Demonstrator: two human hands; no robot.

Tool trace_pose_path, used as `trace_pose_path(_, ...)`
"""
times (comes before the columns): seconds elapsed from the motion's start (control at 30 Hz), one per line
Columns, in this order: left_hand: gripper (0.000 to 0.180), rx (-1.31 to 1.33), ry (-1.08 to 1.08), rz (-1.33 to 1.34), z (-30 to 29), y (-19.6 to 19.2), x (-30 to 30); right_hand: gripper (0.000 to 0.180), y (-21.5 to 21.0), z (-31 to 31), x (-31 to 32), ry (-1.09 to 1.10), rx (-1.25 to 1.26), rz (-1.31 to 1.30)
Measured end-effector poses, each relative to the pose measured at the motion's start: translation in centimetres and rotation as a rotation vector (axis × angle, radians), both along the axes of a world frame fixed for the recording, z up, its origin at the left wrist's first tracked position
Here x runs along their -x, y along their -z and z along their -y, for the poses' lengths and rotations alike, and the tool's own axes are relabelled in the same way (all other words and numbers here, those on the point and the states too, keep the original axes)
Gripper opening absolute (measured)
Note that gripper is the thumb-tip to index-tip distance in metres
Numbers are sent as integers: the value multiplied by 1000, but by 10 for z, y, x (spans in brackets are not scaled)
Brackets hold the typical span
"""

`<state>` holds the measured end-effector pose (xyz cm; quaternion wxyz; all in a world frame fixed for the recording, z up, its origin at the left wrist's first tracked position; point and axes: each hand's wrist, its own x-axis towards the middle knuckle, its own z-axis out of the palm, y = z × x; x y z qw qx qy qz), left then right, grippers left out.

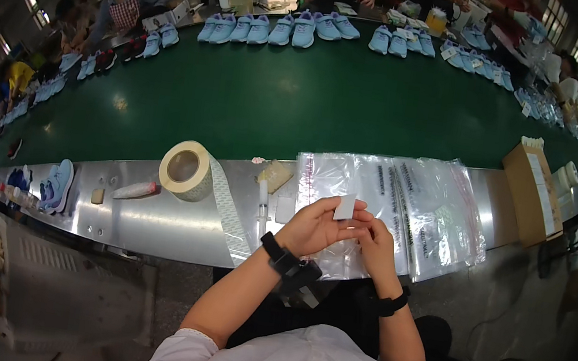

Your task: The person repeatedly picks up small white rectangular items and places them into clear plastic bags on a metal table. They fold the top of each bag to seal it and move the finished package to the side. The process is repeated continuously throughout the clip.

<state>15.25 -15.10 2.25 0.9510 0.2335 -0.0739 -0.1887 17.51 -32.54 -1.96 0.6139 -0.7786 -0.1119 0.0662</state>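
Note:
My left hand (pixel 313 227), palm turned up, holds a small white card (pixel 345 207) between its thumb and fingers. Close against its fingertips is my right hand (pixel 377 250), fingers drawn together; whether anything is between them is hidden. Both hands are above a stack of clear plastic bags (pixel 438 220) with dark print, spread on the steel edge of the bench. A roll of labels (pixel 187 172) stands left of the hands, its strip (pixel 227 209) trailing toward me. Between strip and left hand lies a syringe-like tube (pixel 261 213).
Beyond the steel ledge (pixel 128 221) runs a green conveyor belt (pixel 241 100), with light-blue shoes (pixel 302 31) lined along its far side. A cardboard box (pixel 533 189) stands at the right. Left are a marker-like tube (pixel 137 191) and blue shoes (pixel 57 185). Other people work across the belt.

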Motion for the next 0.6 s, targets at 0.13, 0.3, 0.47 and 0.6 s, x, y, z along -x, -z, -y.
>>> trace_pose_path(0.13,31,-26,74,-350,8,58,-30,10,-27,19,-6,115,-162,-105)
trace_pose_path(0.3,27,-732,50,-258,26,15,-44,9,-39,33,-15,-32,-185,141)
trace_pose_path(0.47,45,-682,257,-294,24,21,-51,20,-44,27,1,-237,35,245)
trace_pose_path(0.6,60,-602,291,-376,-11,-11,-13,41,-59,22,21,-314,430,632)
